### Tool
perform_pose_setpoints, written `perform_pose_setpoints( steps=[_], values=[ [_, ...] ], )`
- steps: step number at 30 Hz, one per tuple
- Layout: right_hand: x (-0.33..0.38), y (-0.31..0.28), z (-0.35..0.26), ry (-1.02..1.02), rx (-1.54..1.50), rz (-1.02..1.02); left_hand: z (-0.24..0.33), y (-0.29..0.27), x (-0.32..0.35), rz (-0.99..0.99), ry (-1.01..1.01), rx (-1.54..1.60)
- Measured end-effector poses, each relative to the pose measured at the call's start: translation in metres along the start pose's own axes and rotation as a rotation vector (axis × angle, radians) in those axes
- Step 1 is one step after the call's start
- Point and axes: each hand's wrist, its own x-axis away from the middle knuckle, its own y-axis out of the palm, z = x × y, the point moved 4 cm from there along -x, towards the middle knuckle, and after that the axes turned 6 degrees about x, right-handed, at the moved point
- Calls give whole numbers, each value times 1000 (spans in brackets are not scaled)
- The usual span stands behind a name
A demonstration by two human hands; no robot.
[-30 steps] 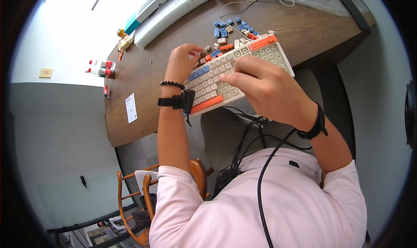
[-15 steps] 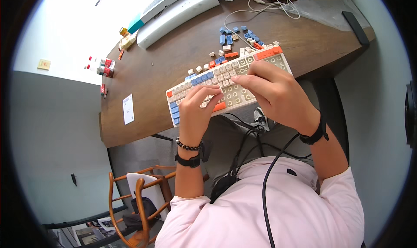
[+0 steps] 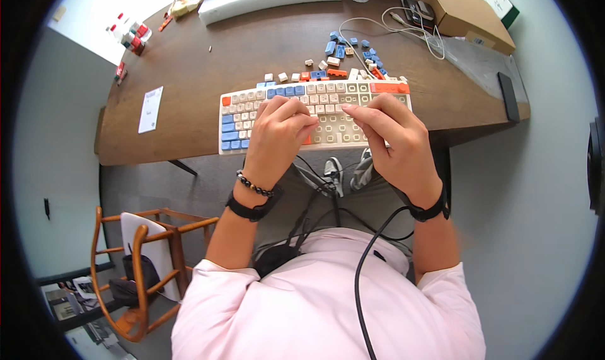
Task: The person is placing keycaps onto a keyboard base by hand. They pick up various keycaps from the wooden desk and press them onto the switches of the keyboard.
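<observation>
A compact keyboard [image 3: 225, 147] with cream, blue and orange keycaps lies along the near edge of the table. Its left and upper parts carry caps, while bare switch positions show at the lower middle and right. My left hand [image 3: 277, 133] hovers over the middle of it, thumb and fingertips pinched above the lower rows; whatever is between them is too small to make out. My right hand [image 3: 400, 136] is over the right half, fingers curled in, with its fingertips against a cream keycap [image 3: 339, 108]. The palms hide some of the keys beneath.
Loose keycaps [image 3: 340, 51] in blue, cream and orange are scattered just beyond the keyboard. A white cable [image 3: 378, 21] loops behind them, near a cardboard box [image 3: 466, 13]. A black phone-like slab [image 3: 508, 96] lies at the right edge, a white card [image 3: 150, 110] at the left.
My view has turned, so the keyboard now looks level rather than slanted and more of the table's right side shows. Both hands stay over the same part of the keyboard.
</observation>
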Motion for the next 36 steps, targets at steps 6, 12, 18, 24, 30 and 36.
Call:
perform_pose_setpoints(
  steps=[6,12,18,24,30,36],
  values=[
    [2,8,5,17,-1,-29,-7,4,10,64,-24,17],
    [2,13,4,49,-8,-42,-5,0,13,57,19,11],
    [5,22,6,50,-14,-76,11,4,12,1,-48,-87],
    [2,20,9,80,-10,-85,9,4,16,43,-153,-29],
    [3,20,34,218,48,-14,21,3,13,-115,-148,-248],
    [13,25,52,270,70,29,24,11,18,-121,-93,-286]
  ],
)
